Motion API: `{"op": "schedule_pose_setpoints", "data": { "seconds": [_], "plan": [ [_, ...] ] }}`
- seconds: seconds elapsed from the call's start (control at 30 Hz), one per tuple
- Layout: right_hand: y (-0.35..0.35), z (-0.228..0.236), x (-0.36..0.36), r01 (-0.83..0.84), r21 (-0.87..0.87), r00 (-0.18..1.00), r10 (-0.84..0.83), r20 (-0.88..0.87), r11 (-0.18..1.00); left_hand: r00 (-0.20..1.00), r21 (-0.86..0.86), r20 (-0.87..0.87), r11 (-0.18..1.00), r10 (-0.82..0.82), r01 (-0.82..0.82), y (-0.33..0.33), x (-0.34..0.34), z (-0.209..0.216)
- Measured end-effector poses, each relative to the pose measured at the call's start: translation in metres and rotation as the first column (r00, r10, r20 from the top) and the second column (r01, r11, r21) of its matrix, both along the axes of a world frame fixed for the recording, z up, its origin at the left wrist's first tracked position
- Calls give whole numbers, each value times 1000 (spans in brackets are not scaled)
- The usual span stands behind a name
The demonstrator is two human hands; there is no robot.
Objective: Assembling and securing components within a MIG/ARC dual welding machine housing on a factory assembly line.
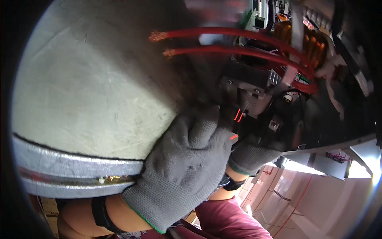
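My left hand [185, 159], in a grey knit glove with a green-edged cuff, reaches up from the lower left. Its fingers are curled at the dark edge of an open electrical unit, and what they hold is hidden. My right hand [252, 155], gloved alike, is behind and to the right, its fingers out of sight beneath the unit's black part [274, 125]. Short bright red marks [238, 115] show on something dark between the hands. Just above them sits a ribbed grey metal part [254, 102]. Two thick red wires [238, 49] with bare copper ends stretch left over the unit.
A grey-green work surface [87, 99] fills the left, ending in a grooved metal edge [79, 165] with small bits in the groove. Copper-coloured coils [314, 47] and black cables [350, 51] crowd the upper right. A bright lamp [372, 165] shines at the right.
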State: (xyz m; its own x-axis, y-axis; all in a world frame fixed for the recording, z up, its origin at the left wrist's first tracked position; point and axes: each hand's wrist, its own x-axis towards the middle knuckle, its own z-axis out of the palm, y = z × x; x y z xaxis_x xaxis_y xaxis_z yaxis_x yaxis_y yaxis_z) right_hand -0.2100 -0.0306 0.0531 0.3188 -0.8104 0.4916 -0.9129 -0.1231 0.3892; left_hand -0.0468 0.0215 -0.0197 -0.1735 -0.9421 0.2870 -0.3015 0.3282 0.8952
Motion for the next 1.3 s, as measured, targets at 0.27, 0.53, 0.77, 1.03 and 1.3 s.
{"op": "schedule_pose_setpoints", "data": {
  "seconds": [0.27, 0.53, 0.77, 1.03, 1.3],
  "plan": [
    [-2, 2, 2, -72, -74, 959, 48, -280, 995, 978, -3, -176, 994, -110, 111, -8, 28, 15],
    [-1, -1, 11, 69, 26, 967, -73, 243, 997, 918, 81, -360, 986, 166, -147, 10, 48, 40],
    [12, -66, -18, -289, 87, 24, -83, 996, 953, 851, 170, -509, 984, 134, -53, 2, -21, 76],
    [66, 7, 54, -139, -162, -474, 78, 877, 977, 936, -42, -226, 958, 269, -285, -8, -47, 69],
    [67, 8, 50, -66, -317, -656, 198, 729, 946, 973, -194, 85, 961, 215, -196, -15, -50, 100]
  ]
}}
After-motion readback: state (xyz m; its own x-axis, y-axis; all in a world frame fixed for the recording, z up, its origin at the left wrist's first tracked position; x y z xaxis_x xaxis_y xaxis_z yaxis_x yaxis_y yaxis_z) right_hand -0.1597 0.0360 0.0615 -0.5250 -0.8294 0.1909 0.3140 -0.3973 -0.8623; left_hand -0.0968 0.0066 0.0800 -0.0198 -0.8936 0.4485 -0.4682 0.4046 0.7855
